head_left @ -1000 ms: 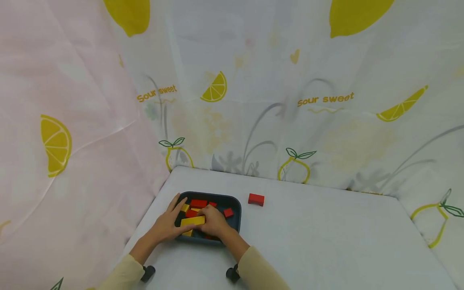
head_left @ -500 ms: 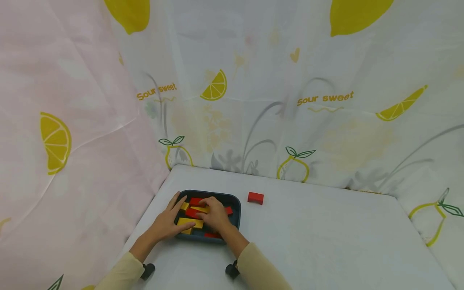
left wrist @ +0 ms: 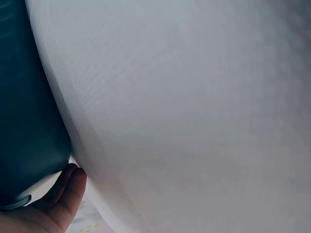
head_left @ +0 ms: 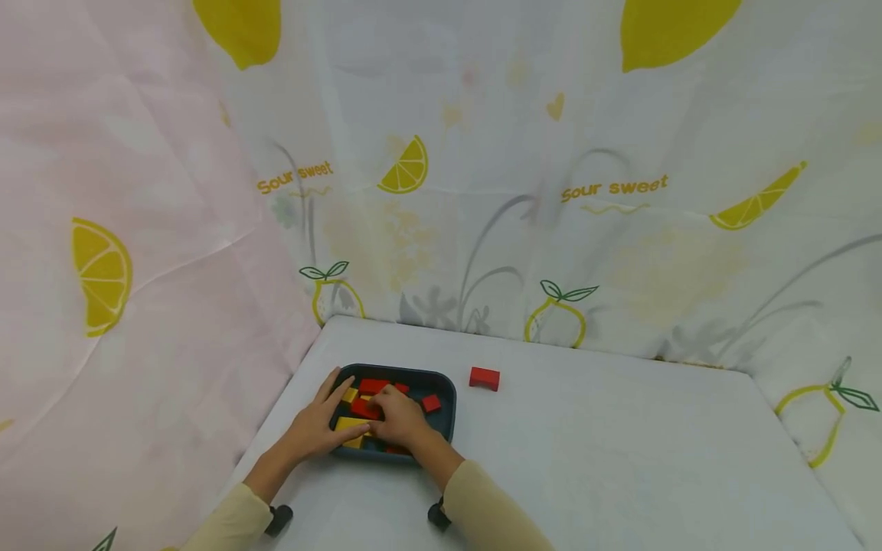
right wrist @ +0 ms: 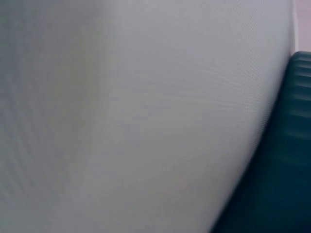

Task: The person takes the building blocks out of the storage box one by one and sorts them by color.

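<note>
A dark blue-green tray holds several red and yellow blocks. My left hand lies at the tray's left side with fingers spread and fairly straight. Its thumb reaches over the near rim onto a yellow block. In the left wrist view, the left fingers are beside the tray's outer corner. My right hand is down inside the tray, fingers bent, around the right end of a red block. The hand hides part of the pile, so whether it grips a block is unclear.
A red block with an arched notch stands on the white table, right of the tray. Another red block lies at the tray's right. Lemon-printed cloth hangs behind and at the left.
The yellow block my right hand held now lies on the left of the pile, under my left thumb. My right hand let go, moved up over the red blocks, then came lower again.
</note>
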`<state>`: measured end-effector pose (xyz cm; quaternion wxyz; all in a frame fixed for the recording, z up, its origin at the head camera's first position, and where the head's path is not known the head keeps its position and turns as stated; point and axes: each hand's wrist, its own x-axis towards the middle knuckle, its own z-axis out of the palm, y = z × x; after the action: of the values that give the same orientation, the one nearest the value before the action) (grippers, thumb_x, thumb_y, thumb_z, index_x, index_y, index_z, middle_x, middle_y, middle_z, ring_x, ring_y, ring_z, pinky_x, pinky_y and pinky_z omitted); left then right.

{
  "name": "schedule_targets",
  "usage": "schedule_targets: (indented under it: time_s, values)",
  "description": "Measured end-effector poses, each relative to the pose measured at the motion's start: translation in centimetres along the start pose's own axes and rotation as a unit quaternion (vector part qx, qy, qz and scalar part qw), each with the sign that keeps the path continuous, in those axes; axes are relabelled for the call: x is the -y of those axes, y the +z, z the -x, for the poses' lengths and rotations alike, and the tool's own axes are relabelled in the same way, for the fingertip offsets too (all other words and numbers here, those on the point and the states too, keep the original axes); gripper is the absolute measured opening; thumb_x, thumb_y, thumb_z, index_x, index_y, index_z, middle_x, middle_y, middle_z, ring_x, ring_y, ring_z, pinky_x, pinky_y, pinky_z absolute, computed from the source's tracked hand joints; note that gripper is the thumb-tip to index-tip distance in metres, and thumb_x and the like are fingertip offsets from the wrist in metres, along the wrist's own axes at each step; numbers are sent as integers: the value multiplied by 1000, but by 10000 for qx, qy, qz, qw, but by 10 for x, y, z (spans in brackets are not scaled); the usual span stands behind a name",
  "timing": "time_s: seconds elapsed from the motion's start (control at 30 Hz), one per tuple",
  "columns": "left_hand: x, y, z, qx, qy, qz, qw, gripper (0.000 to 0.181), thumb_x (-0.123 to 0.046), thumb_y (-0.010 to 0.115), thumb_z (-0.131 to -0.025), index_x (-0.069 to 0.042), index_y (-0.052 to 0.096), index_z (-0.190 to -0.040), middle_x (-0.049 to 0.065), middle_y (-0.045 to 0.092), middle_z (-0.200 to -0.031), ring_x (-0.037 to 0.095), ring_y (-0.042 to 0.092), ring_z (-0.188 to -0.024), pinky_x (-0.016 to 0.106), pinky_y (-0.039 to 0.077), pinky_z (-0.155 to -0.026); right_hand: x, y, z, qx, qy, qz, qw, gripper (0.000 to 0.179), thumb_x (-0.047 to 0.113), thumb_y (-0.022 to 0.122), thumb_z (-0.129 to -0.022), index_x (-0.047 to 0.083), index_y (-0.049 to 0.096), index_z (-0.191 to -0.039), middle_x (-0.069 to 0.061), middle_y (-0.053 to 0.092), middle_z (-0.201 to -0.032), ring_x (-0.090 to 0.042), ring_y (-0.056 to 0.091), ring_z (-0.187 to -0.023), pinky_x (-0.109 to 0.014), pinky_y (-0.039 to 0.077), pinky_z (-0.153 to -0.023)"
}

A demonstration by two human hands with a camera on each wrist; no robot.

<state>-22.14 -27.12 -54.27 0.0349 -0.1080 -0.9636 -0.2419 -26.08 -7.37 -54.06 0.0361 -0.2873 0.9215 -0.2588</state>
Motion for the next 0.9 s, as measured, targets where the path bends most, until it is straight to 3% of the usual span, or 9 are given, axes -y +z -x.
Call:
schedule_targets:
  time_s: [0.2,0.63,0.9]
  values:
    - [0,4,4,97,-71,22,9999,93,-63,67,-83,-18,30,-156,15,15,-165,36,63,-107,56,54,-82,-2,5,0,36,78,-255,9996,26,27,74,-89,17,72,-113,3,65,-114,-12,64,-98,-28,55,-84]
    - [-1,-5,-7,58,-2,-117,9999,90,-65,65,-84,-16,35,-154,13,12,-166,41,59,-116,60,51,-89,-1,-6,-11,-230,148,-195,9994,24,22,72,-90,17,74,-113,1,71,-117,-15,65,-108,-34,54,-93]
    - [0,-2,-4,59,-45,-87,9999,89,-63,65,-85,-16,35,-154,13,12,-166,42,58,-119,60,51,-90,1,-4,-9,-18,256,-70,9996,31,20,73,-88,19,71,-119,1,67,-123,-15,63,-110,-37,55,-91]
